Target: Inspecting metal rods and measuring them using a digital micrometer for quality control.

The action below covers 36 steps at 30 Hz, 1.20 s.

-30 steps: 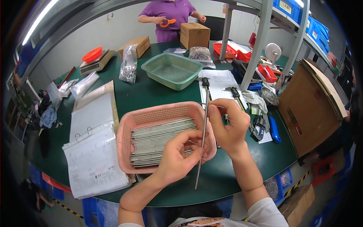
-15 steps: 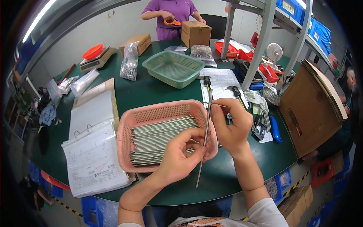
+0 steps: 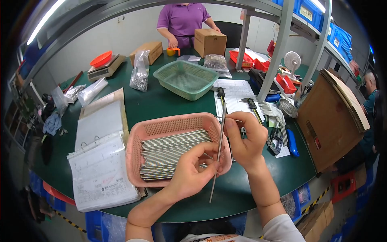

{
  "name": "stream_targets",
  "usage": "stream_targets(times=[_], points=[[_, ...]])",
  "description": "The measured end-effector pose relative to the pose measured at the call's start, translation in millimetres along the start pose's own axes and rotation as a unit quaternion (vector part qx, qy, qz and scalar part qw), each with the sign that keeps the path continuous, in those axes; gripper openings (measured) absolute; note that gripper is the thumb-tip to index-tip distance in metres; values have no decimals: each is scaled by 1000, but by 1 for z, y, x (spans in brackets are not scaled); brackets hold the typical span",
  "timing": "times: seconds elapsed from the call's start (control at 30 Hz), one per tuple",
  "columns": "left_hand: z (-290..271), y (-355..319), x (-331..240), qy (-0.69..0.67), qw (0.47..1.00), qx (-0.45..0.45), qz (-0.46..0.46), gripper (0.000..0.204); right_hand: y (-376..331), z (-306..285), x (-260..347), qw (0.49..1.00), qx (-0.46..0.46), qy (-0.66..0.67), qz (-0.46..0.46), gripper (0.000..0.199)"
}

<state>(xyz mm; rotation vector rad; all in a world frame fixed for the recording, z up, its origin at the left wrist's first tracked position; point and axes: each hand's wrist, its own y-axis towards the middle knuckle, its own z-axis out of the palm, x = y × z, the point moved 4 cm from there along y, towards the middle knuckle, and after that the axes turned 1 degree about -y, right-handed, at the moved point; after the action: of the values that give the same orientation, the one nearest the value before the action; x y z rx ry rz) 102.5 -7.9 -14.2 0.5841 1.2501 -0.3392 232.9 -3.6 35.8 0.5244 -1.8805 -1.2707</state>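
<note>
Your left hand (image 3: 193, 169) and right hand (image 3: 242, 139) both pinched a long thin steel rod (image 3: 217, 153) above the pink plastic basket (image 3: 169, 127) of similar rods on the green tabletop (image 3: 157, 107); an open ring binder (image 3: 102, 161) lay left, calipers (image 3: 252, 105) right.

Bare table (image 3: 141, 103) between pink basket (image 3: 137, 141) and green basket (image 3: 186, 78); binder (image 3: 98, 157) blocks left edge, tools (image 3: 274, 129) right.

Pink basket (image 3: 173, 125), seemingly silver-grey rods (image 3: 169, 151)
</note>
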Motion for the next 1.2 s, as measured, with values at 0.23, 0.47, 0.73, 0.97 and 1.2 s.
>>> stream_targets(times=[0.23, 0.47, 0.73, 0.97, 1.2], points=[[-2, 1, 1, 4, 1000, 8, 13, 28, 3, 0, 0, 1000, 5, -18, -21, 7], [-4, 2, 1, 15, 1000, 10, 18, 27, 3, 3, -1, 1000, 3, -18, -19, 7], [-3, 2, 2, 15, 999, 8, 27, 25, 3, 1, 0, 1000, 6, -12, -27, 8], [0, 1, -1, 30, 999, 11, 27, 26, -1, -3, 0, 1000, -20, -4, -8, 7], [1, -2, 0, -7, 1000, 3, -6, 26, -1, -4, 4, 1000, -23, -4, -14, 7]])
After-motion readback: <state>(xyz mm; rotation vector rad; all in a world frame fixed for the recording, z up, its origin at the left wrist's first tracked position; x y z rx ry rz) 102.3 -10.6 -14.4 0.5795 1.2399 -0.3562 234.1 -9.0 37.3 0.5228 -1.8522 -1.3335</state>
